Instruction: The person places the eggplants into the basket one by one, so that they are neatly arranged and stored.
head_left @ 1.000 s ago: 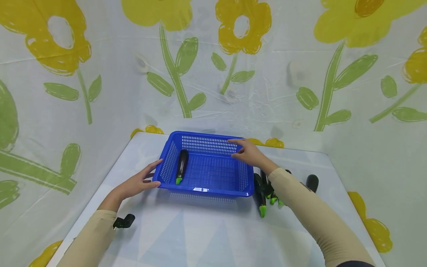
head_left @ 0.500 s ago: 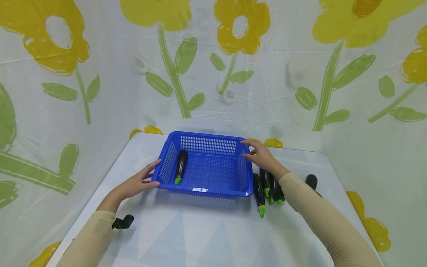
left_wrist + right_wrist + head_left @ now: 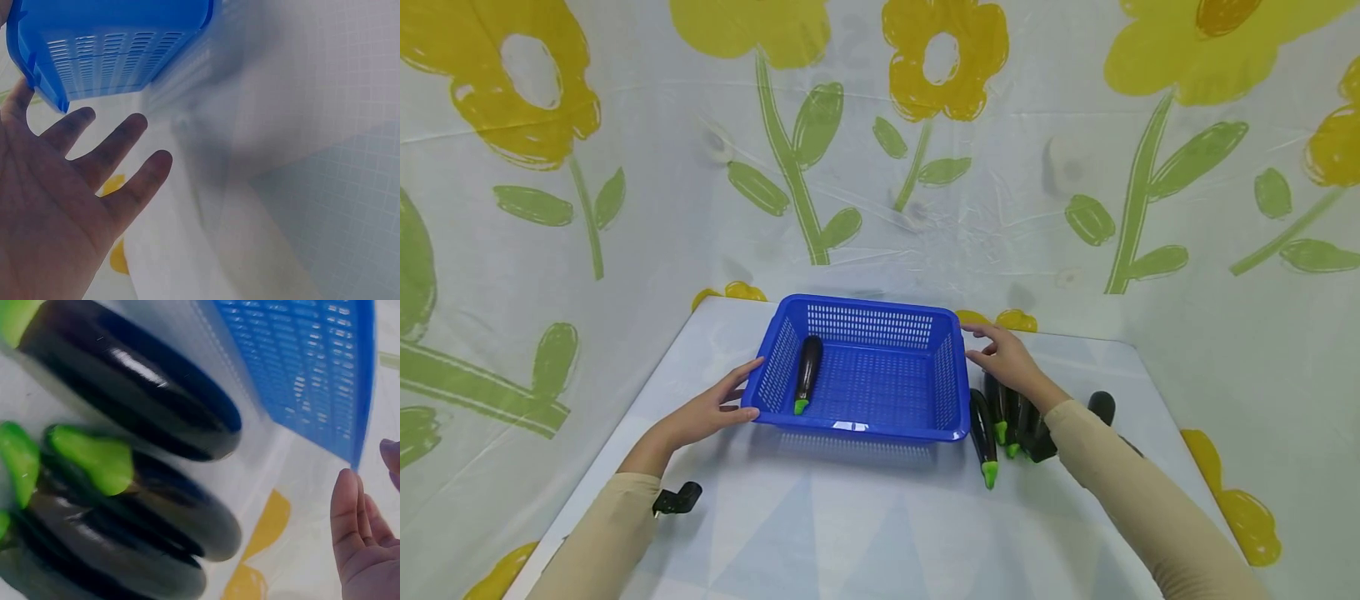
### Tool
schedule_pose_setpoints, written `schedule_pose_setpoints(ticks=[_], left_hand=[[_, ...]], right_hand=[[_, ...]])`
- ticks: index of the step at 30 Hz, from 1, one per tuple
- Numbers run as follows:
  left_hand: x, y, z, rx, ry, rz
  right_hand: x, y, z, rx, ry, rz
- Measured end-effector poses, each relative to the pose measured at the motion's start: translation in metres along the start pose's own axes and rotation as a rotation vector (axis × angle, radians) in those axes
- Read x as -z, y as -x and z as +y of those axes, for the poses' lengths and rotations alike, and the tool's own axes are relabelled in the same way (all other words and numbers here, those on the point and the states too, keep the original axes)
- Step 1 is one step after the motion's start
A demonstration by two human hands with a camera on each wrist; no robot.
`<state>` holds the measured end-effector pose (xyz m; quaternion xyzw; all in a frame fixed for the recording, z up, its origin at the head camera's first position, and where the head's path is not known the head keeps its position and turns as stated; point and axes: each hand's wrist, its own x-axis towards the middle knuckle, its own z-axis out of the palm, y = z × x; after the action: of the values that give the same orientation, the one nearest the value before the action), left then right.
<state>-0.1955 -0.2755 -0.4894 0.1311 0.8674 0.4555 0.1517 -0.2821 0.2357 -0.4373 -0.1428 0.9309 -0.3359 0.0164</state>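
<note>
Left hand point(image 3: 702, 414), fingers spread apart, touching the left rim of one blue basket point(image 3: 880, 383); loose eggplants point(image 3: 982, 429) at the basket's right. Inside, leftward: one eggplant point(image 3: 808, 371), green end nearest. Right hand point(image 3: 1011, 361), thumb and fingers apart, at the right rim; flowered curtain point(image 3: 1000, 242) behind.

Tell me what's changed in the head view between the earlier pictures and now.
The right hand moved rightward, from over the blue rectangular perforated plastic basket to its right rim. Nothing was visibly picked up. The basket, the long glossy dark eggplant with a green end inside it, and the left hand at its left side stayed put.
</note>
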Motion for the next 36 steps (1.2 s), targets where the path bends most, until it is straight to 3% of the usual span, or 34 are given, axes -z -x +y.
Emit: schedule_pose_setpoints(ticks=[15,36], left_hand=[[-0.001,-0.001,0.000,0.004,0.000,0.005],[-0.001,0.000,-0.001,0.010,0.014,0.003]], right_hand=[[0.006,0.025,0.043,-0.103,0.053,0.033],[0.020,0.063,0.077,-0.133,0.071,0.074]])
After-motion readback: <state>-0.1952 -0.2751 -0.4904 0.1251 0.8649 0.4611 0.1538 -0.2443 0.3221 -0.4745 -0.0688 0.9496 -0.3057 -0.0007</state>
